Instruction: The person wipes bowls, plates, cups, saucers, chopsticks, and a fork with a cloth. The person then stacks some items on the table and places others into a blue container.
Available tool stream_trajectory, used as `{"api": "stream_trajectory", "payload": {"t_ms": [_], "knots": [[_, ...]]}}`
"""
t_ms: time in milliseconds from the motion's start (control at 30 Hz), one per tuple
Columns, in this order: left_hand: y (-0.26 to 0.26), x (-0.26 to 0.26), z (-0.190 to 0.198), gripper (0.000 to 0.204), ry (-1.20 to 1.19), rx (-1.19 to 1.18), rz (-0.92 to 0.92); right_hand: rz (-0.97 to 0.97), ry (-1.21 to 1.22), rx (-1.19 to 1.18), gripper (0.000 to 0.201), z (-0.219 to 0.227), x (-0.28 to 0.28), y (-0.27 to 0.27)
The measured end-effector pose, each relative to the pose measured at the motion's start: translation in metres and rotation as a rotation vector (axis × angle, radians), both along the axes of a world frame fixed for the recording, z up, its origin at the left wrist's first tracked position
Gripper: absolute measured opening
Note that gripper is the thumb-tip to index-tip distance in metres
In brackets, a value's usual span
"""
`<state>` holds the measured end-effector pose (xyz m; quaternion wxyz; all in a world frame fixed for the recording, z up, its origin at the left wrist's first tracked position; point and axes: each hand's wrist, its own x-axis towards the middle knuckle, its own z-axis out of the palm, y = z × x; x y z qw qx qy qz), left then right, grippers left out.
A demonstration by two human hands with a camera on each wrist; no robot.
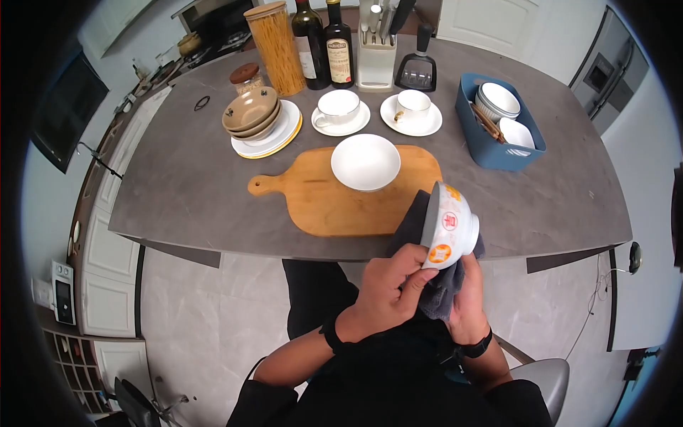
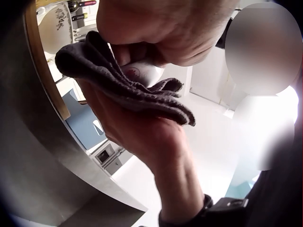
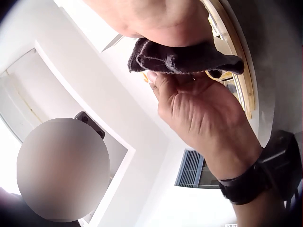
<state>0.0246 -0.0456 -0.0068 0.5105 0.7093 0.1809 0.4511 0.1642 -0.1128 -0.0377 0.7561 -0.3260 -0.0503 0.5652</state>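
A white bowl (image 1: 451, 225) with orange and pink markings is tipped on its side above the table's front edge, its foot facing right. My left hand (image 1: 388, 288) pinches its lower rim between thumb and fingers. Against the bowl, my right hand (image 1: 467, 304) holds a dark grey cloth (image 1: 440, 293), which also shows behind the opening. In the left wrist view the folded cloth (image 2: 118, 90) lies over the right hand (image 2: 142, 132), with part of the bowl (image 2: 144, 73) above it. The right hand's fingers are mostly hidden by cloth and bowl.
A plain white bowl (image 1: 366, 162) stands on a wooden board (image 1: 320, 203). Behind are stacked brown bowls (image 1: 249, 110) on plates, two cups (image 1: 339, 107) on saucers, bottles (image 1: 340, 53) and a knife block (image 1: 376, 64). A blue bin (image 1: 498, 158) with bowls stands right.
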Motion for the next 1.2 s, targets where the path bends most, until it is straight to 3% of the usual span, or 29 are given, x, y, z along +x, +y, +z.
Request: {"api": "stream_trajectory", "payload": {"t_ms": [133,200,367,433,533,667,733,767,800,867,900,933,1000,1033,1067,1133,1200], "knots": [[-0.002,0.011,0.000,0.014,0.080,0.163,0.043,0.068,0.177,0.063,0.038,0.008,-0.007,-0.013],[0.006,0.021,0.003,0.025,0.017,0.490,0.163,0.028,0.180,-0.010,0.041,0.021,-0.015,-0.016],[0.007,0.012,-0.002,0.030,0.254,0.689,0.125,0.043,-0.078,0.028,0.056,0.037,-0.022,-0.031],[0.004,0.010,-0.009,0.032,0.472,0.811,0.149,0.041,-0.132,0.020,0.058,0.035,-0.020,-0.031],[-0.007,0.008,-0.015,0.031,0.637,0.924,0.173,0.064,-0.256,-0.086,0.055,0.015,-0.009,-0.030],[-0.013,-0.005,0.007,0.028,0.666,1.061,0.110,0.032,-0.304,-0.103,0.044,0.020,-0.011,-0.038],[-0.011,-0.013,0.012,0.032,0.383,0.935,0.125,0.017,-0.296,-0.090,0.043,0.027,-0.009,-0.040],[-0.010,-0.017,0.004,0.060,0.336,0.954,0.232,0.079,-0.327,-0.099,0.044,0.028,-0.003,-0.042],[-0.008,-0.016,0.004,0.060,0.330,0.957,0.227,0.140,-0.357,-0.108,0.046,0.029,0.003,-0.044],[-0.006,-0.016,0.002,0.102,0.010,0.240,0.058,0.182,-0.379,-0.144,0.048,0.035,0.004,-0.046],[-0.002,-0.019,-0.011,0.119,0.089,0.094,-0.089,0.247,-0.379,-0.201,0.049,0.040,0.001,-0.045],[0.001,-0.023,-0.013,0.119,0.088,0.094,-0.083,0.314,-0.381,-0.256,0.051,0.043,0.000,-0.045],[0.009,-0.029,-0.013,0.106,0.055,-0.210,-0.317,0.344,-0.392,-0.302,0.049,0.044,0.001,-0.044],[0.012,-0.031,-0.021,0.102,-0.011,-0.248,-0.270,0.399,-0.402,-0.318,0.048,0.043,0.006,-0.045],[0.006,-0.034,-0.030,0.096,-0.126,-0.441,-0.192,0.455,-0.414,-0.333,0.048,0.043,0.010,-0.045],[0.016,-0.044,-0.037,0.087,-0.120,-0.594,-0.118,0.290,-0.514,-0.290,0.044,0.050,0.017,-0.048],[0.021,-0.045,-0.033,0.082,-0.167,-0.554,-0.088,0.035,-0.654,-0.049,0.041,0.059,0.021,-0.041]]}}
